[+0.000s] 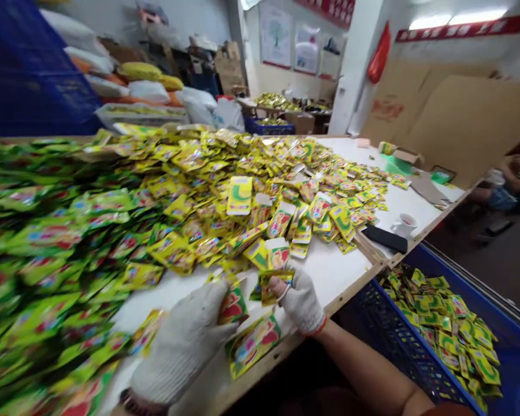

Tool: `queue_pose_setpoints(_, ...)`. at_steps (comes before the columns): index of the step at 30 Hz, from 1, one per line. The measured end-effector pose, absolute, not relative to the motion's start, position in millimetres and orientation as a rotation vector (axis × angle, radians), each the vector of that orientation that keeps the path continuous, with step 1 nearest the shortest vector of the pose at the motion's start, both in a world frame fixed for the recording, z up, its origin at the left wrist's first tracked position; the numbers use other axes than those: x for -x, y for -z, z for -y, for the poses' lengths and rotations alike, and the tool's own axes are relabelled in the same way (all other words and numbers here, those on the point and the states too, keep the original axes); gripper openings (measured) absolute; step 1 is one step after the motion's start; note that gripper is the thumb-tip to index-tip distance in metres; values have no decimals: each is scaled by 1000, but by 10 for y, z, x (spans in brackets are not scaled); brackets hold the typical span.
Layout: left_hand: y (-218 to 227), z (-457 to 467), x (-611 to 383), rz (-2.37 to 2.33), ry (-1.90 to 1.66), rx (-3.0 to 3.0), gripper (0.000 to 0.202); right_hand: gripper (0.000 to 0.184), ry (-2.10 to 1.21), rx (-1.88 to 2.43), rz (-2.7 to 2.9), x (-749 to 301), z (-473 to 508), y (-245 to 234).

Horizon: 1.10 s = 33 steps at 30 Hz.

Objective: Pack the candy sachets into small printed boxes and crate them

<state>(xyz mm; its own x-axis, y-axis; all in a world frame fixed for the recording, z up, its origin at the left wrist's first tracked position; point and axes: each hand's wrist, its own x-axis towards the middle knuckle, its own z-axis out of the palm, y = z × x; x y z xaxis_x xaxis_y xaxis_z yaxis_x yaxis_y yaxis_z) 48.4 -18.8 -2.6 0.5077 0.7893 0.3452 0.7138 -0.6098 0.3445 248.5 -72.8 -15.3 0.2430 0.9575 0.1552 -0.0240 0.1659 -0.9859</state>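
My left hand (184, 338), in a white knitted glove, has its thumb and fingers closed on a small fruit-printed card carton (234, 303). My right hand (301, 300) wears a similar glove with a bare thumb tip showing, and pinches a yellow-green foil packet (269, 286) just right of the carton. Below both hands, a larger-looking fruit-printed packet (255, 345) lies at the table's wooden edge. Just beyond the right hand is a carton with a white flap (277, 252). Several more flapped cartons (281, 219) lie on the heap behind.
A big heap of yellow packets (190, 167) and green packets (47, 237) covers the table's left and back. A black phone (385, 238) and white cup (404, 224) sit near the right edge. Below stands a blue crate (433, 364) of filled cartons. Another person (513, 185) sits at far right.
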Motion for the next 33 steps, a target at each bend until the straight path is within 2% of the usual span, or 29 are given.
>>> queue_pose_setpoints(5, 110, 503, -520, -1455, -723, -2625, 33, 24, -854, 1344, 1428, -2518, 716, 105)
queue_pose_setpoints(10, 154, 548, -518, -1359, -640, -2717, 49, 18, -767, 1451, 1841, -2634, 625, -28)
queue_pose_setpoints(14, 167, 549, -571, -1349, -671, -2715, 48, 16, -584, 1535, 1976, -2523, 607, -101)
queue_pose_setpoints(17, 187, 548, -580, -1420, -689, -2680, 34, 13, -423, 1631, 1928, -2395, 661, -94)
queue_pose_setpoints(19, 199, 552, -566, -1462, -674, -2670, 27, 13, -491, 1584, 1970, -2384, 708, -93)
queue_pose_setpoints(22, 217, 566, -552, -1494, -684, -2684, 37, 12, -651, 1496, 2018, -2489, 751, -118)
queue_pose_setpoints(28, 270, 605, -609, -1391, -769, -2710, 53, 11, -480, 1546, 2013, -2543, 724, -136)
queue_pose_setpoints(33, 272, 601, -577, -1429, -755, -2712, 55, 10, -750, 1527, 1946, -2495, 705, -181)
